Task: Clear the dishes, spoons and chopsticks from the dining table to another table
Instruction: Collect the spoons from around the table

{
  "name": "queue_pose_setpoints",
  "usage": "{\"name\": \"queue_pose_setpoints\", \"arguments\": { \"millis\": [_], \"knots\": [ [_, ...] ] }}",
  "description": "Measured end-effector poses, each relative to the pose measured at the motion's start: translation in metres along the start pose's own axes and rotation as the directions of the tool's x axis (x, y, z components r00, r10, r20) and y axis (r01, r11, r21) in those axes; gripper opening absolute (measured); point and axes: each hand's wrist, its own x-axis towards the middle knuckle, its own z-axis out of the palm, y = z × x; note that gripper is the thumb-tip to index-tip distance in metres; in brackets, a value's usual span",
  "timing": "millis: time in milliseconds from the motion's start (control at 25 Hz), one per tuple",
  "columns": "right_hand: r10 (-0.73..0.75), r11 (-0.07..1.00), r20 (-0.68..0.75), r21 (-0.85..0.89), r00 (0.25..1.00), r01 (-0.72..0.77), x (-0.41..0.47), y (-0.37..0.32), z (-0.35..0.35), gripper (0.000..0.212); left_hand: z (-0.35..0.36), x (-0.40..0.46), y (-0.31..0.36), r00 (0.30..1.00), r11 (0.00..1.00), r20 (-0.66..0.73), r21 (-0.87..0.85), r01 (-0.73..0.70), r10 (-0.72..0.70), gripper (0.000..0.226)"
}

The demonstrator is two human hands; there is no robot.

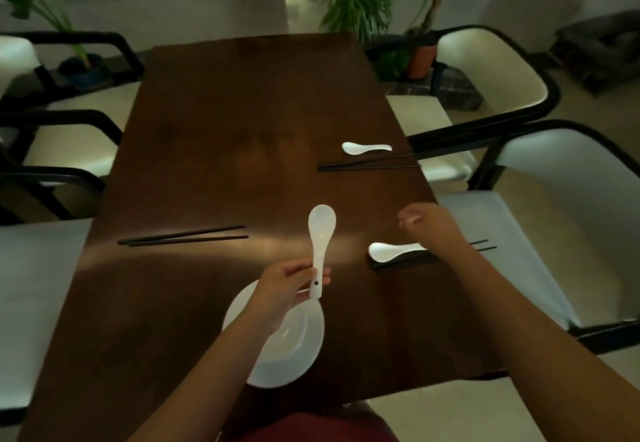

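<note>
My left hand (287, 285) grips the handle of a large white serving spoon (320, 233), holding it up above a stack of white plates (294, 348) near the front edge of the dark wooden table (221, 122). My right hand (429, 225) hovers blurred over a small white spoon (388, 251) that lies beside black chopsticks (398, 263) on the right. Another small white spoon (363, 147) and a pair of chopsticks (367, 163) lie farther back on the right. A third pair of chopsticks (183, 236) lies on the left.
White chairs with black frames stand on both sides of the table, such as the chair (519, 244) on the right and the chair (65, 150) on the left. Potted plants (360, 8) stand beyond the far end.
</note>
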Motion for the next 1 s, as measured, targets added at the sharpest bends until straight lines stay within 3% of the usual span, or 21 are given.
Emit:
{"name": "queue_pose_setpoints", "arguments": {
  "millis": [120, 240, 400, 760, 1000],
  "knots": [
    [-0.01, 0.996, 0.136, -0.087, 0.991, 0.022, 0.014, 0.037, 0.01, 0.023, 0.035, 0.018, -0.003, 0.995, 0.997, -0.09, -0.058, 0.041, -0.047, 0.02],
    [-0.151, 0.95, 0.302, -0.218, 0.941, 0.222, 0.033, 0.04, 0.027, 0.028, 0.058, 0.032, -0.004, 0.987, 0.996, -0.15, -0.077, 0.048, -0.06, 0.021],
    [-0.26, 0.796, 0.519, -0.363, 0.815, 0.485, 0.055, 0.036, 0.046, 0.034, 0.074, 0.042, -0.005, 0.968, 0.99, -0.239, -0.129, 0.047, -0.078, 0.021],
    [-0.199, 0.921, 0.559, -0.173, 0.805, 0.348, 0.08, 0.046, 0.057, 0.018, 0.08, 0.054, -0.01, 0.937, 0.988, -0.328, -0.126, 0.084, -0.121, 0.021],
    [-0.282, 0.894, 0.572, -0.135, 0.77, 0.428, 0.08, 0.042, 0.061, 0.013, 0.077, 0.058, -0.013, 0.928, 0.982, -0.339, -0.157, 0.106, -0.154, 0.017]
  ]
}}
